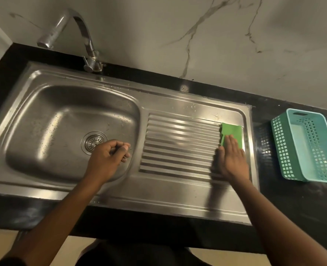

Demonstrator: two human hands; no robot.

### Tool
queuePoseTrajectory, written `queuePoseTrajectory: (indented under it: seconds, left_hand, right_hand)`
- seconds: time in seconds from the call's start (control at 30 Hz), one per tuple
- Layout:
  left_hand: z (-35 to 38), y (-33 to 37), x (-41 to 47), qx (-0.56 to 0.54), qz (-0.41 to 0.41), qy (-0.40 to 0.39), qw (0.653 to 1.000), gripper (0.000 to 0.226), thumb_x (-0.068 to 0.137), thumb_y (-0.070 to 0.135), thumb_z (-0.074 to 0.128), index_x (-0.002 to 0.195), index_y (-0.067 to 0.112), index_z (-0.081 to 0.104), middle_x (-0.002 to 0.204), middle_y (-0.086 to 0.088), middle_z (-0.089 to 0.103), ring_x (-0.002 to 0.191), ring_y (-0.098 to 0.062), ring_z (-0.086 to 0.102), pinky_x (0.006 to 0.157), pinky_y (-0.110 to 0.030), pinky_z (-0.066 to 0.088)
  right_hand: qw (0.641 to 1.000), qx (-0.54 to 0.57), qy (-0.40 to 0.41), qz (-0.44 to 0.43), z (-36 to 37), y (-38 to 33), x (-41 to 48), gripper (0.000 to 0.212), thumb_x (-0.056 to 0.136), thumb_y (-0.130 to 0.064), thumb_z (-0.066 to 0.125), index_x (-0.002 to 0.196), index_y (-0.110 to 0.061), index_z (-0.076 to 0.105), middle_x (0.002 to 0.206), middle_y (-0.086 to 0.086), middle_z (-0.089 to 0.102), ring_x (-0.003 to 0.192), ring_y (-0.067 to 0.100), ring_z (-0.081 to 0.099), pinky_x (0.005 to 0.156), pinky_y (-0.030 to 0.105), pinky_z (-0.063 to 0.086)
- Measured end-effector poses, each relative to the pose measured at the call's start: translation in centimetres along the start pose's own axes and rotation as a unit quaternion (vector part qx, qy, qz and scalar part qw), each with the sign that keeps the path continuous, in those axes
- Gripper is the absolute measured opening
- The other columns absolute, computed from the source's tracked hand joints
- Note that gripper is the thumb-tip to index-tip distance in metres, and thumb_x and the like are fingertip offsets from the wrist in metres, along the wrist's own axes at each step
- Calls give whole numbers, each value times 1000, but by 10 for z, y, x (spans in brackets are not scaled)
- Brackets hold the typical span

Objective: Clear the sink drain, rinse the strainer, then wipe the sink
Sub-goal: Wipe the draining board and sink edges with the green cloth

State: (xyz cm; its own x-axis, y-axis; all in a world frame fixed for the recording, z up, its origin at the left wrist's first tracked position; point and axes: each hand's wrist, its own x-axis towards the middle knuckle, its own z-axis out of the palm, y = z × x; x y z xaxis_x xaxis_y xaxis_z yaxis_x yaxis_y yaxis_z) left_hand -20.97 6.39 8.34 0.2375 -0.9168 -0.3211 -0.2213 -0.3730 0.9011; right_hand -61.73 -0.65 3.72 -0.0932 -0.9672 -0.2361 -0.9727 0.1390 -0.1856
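Observation:
A steel sink point(49, 104) with a ribbed drainboard point(178, 144) is set into a black counter. The round strainer point(93, 142) sits in the drain at the basin's bottom. My left hand point(109, 158) hovers over the basin just right of the strainer, fingers loosely curled, nothing visible in them. My right hand point(230, 158) lies flat at the drainboard's right end, fingers pressing on a green cloth point(233, 131). Water drops and small specks dot the basin.
A chrome tap point(78, 35) arches over the basin's back left. A teal perforated basket point(308, 146) lies on the black counter point(297, 208) to the right of the sink. A marble wall point(197, 35) rises behind.

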Motion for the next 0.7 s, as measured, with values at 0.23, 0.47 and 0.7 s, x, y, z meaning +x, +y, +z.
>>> queuePoseTrajectory:
  seconds: [0.23,0.47,0.7]
  left_hand:
    - [-9,-6,-4,-14,1,-2,1000,14,101,12,69,96,20,79,80,2,82,65,-6,73,61,-11,54]
    - [-12,-1,-5,4,15,0,1000,12,101,9,68,98,13,79,77,-2,80,62,-4,71,60,-12,54]
    - [6,5,-4,13,20,-39,999,17,102,10,68,94,21,77,81,3,81,62,0,70,61,-10,54]
  right_hand:
    - [996,86,5,16,44,-153,-17,72,110,-50,20,167,-9,10,176,9,6,163,26,2,132,46,3]
    - [986,53,-44,-153,61,-243,-38,78,106,-61,11,168,-13,9,176,7,3,163,24,-2,133,46,4]
    - [990,-6,-2,-141,36,-112,-26,67,109,-54,25,166,-19,24,173,1,25,161,18,19,131,42,15]
